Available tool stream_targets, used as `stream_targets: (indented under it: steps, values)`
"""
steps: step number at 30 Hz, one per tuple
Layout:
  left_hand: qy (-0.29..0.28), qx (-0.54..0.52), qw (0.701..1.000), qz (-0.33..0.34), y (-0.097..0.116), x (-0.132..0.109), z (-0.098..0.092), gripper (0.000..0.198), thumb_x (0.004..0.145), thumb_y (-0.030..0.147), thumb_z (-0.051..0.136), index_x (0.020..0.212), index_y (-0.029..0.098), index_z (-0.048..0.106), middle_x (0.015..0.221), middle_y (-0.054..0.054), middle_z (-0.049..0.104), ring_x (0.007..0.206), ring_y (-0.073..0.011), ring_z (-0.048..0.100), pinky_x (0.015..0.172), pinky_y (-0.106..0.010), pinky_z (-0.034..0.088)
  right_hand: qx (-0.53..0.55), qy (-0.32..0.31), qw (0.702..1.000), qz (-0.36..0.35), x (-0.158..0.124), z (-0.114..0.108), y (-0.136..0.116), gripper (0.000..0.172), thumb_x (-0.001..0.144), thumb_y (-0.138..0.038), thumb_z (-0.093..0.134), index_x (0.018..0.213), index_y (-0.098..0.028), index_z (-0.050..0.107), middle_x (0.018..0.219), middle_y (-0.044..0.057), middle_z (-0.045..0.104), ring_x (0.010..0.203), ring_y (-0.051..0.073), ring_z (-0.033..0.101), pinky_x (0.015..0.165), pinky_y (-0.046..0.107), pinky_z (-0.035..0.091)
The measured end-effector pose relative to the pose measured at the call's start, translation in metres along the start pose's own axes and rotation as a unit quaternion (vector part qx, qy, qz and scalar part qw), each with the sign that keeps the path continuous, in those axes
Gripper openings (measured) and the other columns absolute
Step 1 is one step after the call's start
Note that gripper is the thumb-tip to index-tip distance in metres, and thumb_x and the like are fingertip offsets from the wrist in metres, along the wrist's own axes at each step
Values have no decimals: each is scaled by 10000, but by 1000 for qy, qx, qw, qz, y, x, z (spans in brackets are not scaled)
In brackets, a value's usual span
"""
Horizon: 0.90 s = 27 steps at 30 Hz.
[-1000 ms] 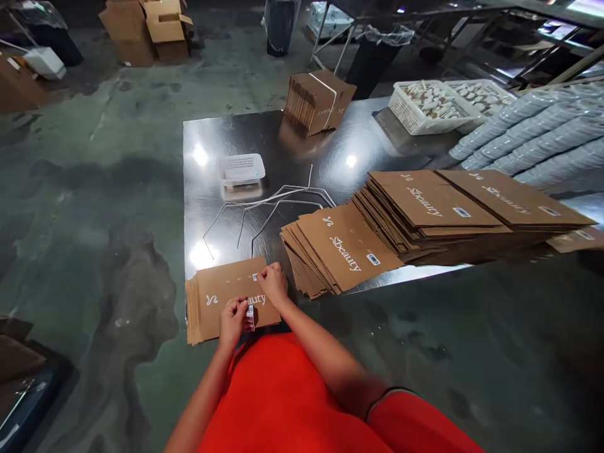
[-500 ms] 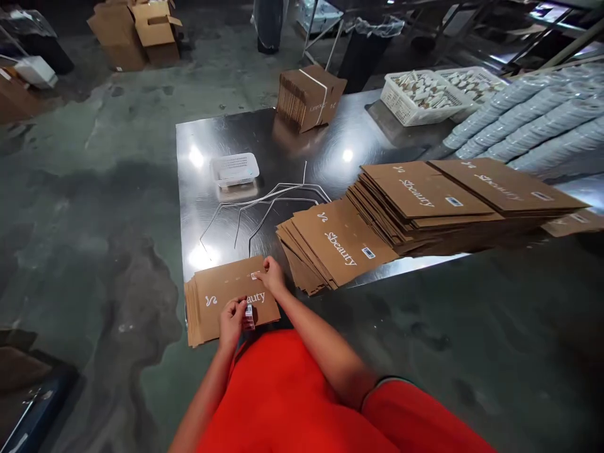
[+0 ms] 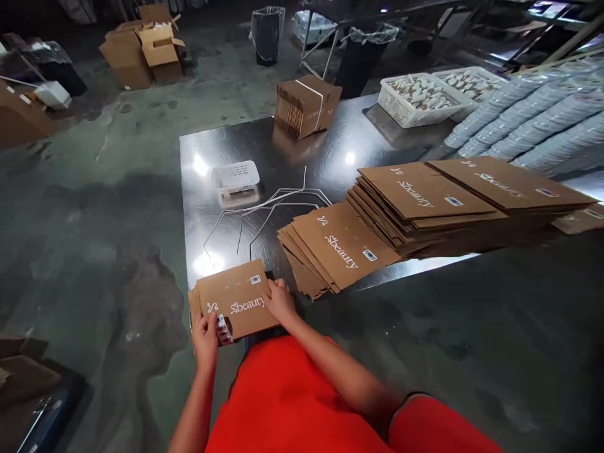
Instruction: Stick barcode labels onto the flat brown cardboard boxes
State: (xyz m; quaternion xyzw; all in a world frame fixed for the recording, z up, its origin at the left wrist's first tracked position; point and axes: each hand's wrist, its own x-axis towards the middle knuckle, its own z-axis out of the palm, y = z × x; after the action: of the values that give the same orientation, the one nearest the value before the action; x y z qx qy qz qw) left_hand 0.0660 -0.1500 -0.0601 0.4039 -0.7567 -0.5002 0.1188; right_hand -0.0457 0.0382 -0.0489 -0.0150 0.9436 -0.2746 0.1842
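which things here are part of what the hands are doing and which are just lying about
In hand: left hand holding a label strip; right hand on the near carton stack; barcode label on its top carton.
Lying about: upturned white basket; loose strapping bands; strapped carton bundle; baskets of small parts.

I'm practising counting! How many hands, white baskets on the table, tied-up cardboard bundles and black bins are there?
Bare hands, left hand holding a small red-and-white label strip, and right hand: 2
White plastic mesh baskets on the shiny metal table: 3
White-strapped bundle of flat brown cardboard boxes: 1
Black floor bins lined with clear bags: 2
Total: 8
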Motion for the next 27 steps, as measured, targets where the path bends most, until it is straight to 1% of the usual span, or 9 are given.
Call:
stream_targets:
  steps: [3, 5, 8, 10, 12, 16, 20, 23, 27]
  values:
    - [11, -2, 1000, 1, 6, -2, -2, 452, 667, 583, 615, 482, 186, 505, 747, -93, 675, 996, -329, 613, 692, -335, 511, 20, 18, 999, -17, -4, -10, -10, 118, 790, -240, 574, 882, -168, 592, 1043, 122, 563, 939, 237, 554, 733, 295, 420]
    - [31, -19, 999, -7, 19, -8, -8, 431, 675, 578, 610, 545, 170, 562, 877, -103, 691, 958, -302, 625, 664, -316, 511, 124, -12, 992, -38, -6, -24, -14, 120, 765, -225, 593, 871, -180, 561, 935, 75, 604, 843, 201, 583, 689, 276, 428]
    - [67, -77, 994, -35, 51, -17, -23, 367, 706, 535, 615, 753, 174, 652, 1190, -72, 634, 901, -237, 640, 647, -288, 509, 343, -71, 933, -86, -11, -62, -10, 214, 743, -233, 586, 940, -206, 505, 813, 10, 631, 747, 165, 614, 639, 253, 450]
    - [64, -67, 995, 31, 76, -24, -29, 318, 762, 497, 583, 755, 188, 655, 1243, -41, 611, 972, -220, 622, 763, -291, 496, 446, -22, 890, -88, -16, -95, 6, 316, 745, -293, 586, 1025, -219, 461, 864, 21, 640, 765, 166, 630, 641, 259, 471]
    - [47, -51, 991, 111, 96, -30, -29, 311, 795, 457, 567, 660, 183, 624, 1229, -36, 618, 1060, -221, 589, 903, -306, 446, 485, 100, 868, -41, -19, -127, 32, 437, 735, -376, 601, 1095, -225, 404, 849, 24, 629, 710, 162, 623, 609, 264, 474]
    - [-43, -52, 991, 116, 109, -40, -12, 329, 796, 480, 566, 736, 178, 681, 1087, -78, 675, 997, -239, 615, 852, -331, 480, 390, 294, 862, 137, -12, -160, 96, 526, 721, -452, 577, 1119, -194, 350, 612, -55, 492, 434, 139, 457, 461, 277, 395]
    - [-115, -48, 989, 86, 104, -48, 4, 411, 733, 569, 593, 714, 174, 703, 980, -97, 703, 924, -254, 636, 778, -327, 510, 173, 359, 884, 244, 0, -151, 125, 581, 672, -397, 638, 1130, -129, 402, 770, 68, 551, 725, 274, 583, 661, 404, 463]
    - [-139, -56, 987, 66, 106, -54, 7, 458, 677, 620, 616, 669, 169, 700, 900, -96, 708, 793, -233, 652, 678, -307, 533, 93, 426, 870, 229, -2, -146, 113, 629, 699, -396, 633, 1209, -107, 405, 1124, 229, 475, 1055, 376, 506, 831, 504, 430]
    - [-134, -82, 986, 59, 119, -64, 8, 460, 665, 608, 639, 691, 155, 710, 818, -78, 687, 630, -182, 616, 553, -270, 514, 123, 434, 891, 54, -23, -144, 66, 430, 794, -352, 553, 1168, -146, 503, 1187, 190, 459, 1151, 318, 445, 960, 498, 373]
